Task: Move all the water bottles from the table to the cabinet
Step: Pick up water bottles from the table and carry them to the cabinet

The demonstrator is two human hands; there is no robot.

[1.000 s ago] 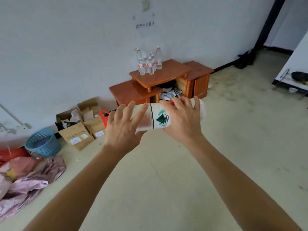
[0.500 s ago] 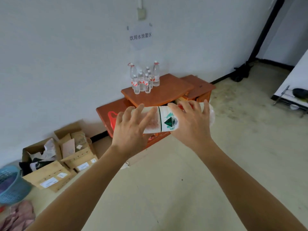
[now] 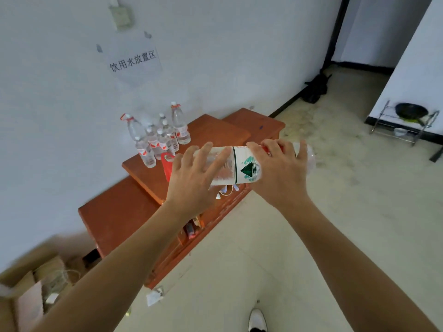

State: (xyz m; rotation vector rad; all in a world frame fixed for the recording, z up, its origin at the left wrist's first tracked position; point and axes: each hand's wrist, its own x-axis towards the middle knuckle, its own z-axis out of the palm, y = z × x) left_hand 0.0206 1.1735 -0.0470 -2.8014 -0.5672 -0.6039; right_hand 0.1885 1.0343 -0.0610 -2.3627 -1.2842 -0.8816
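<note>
White wall and pale floor framed a low reddish wooden cabinet (image 3: 215, 133) standing against the wall under a paper sign (image 3: 133, 61).

The left grip (image 3: 191, 178) lay with its fingers spread and curved over the clear shoulder end of the large bottle (image 3: 247, 166), the thumb hidden beneath. The right grip (image 3: 280, 173) wrapped over the labelled body further along, fingers curled across the top. Between them the bottle hung on its side in the air, over the cabinet's front edge and touching nothing but the two hands. Its red carry handle (image 3: 166, 164) pointed left, toward a cluster of smaller bottles (image 3: 158, 137) that stood upright at the back of the cabinet's raised top, close to the wall.

By its size, the bottle looked heavy if full, and its smooth thin plastic would likely give under a hard squeeze and slide in a loose hold. Two hands around the body seemed the safe hold; the red handle would probably serve once it stood upright. Bare wood beside the cluster looked like room enough for it.

Blurred cardboard boxes (image 3: 26, 291) sat at lower left, and a wire rack (image 3: 407, 123) stood far right.
</note>
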